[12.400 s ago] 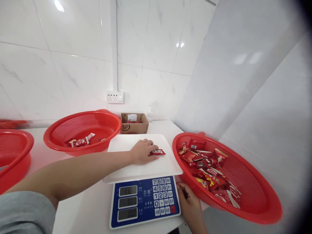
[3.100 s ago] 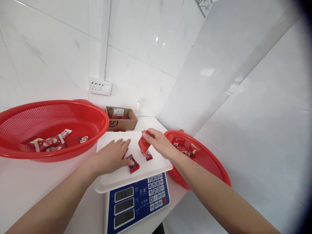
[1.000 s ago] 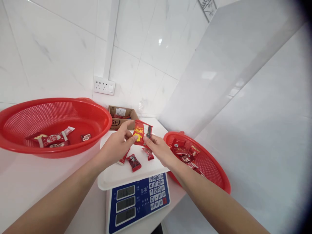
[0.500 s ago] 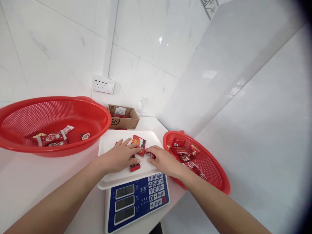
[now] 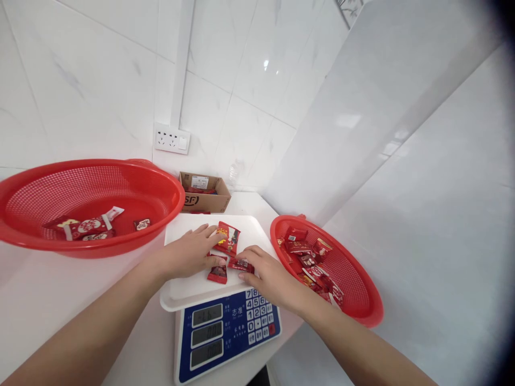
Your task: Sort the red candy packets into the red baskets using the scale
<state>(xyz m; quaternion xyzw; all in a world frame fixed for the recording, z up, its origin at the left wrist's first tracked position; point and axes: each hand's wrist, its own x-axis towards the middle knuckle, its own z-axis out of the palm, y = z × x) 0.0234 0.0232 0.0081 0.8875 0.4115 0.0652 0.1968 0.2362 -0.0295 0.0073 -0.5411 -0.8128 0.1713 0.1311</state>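
On the white scale tray (image 5: 183, 292) lie several red snack packets. My left hand (image 5: 191, 252) is open over the tray's left side, fingers spread. Its fingertips touch the larger red packet (image 5: 230, 240) with yellow print, and its thumb rests on a smaller dark-red packet (image 5: 218, 274) nearer me. From the right, my right hand (image 5: 261, 271) has its curled fingers and thumb around another small red packet (image 5: 240, 264), which lies low on the tray. The hand partly hides that packet's right end. Below the tray is the scale's blue panel (image 5: 237, 328) with keys and displays.
A large red mesh basket (image 5: 169, 187) with a few packets stands at left. Another red basket (image 5: 362, 279), tilted and holding several packets, is at right. An open cardboard box (image 5: 209, 202) sits behind the tray. A wall socket (image 5: 171, 139) is above.
The small packet at my right hand has shifted slightly left and toward me, together with the hand. My left hand has moved a little left, and the lower packet has slid left and shows more.
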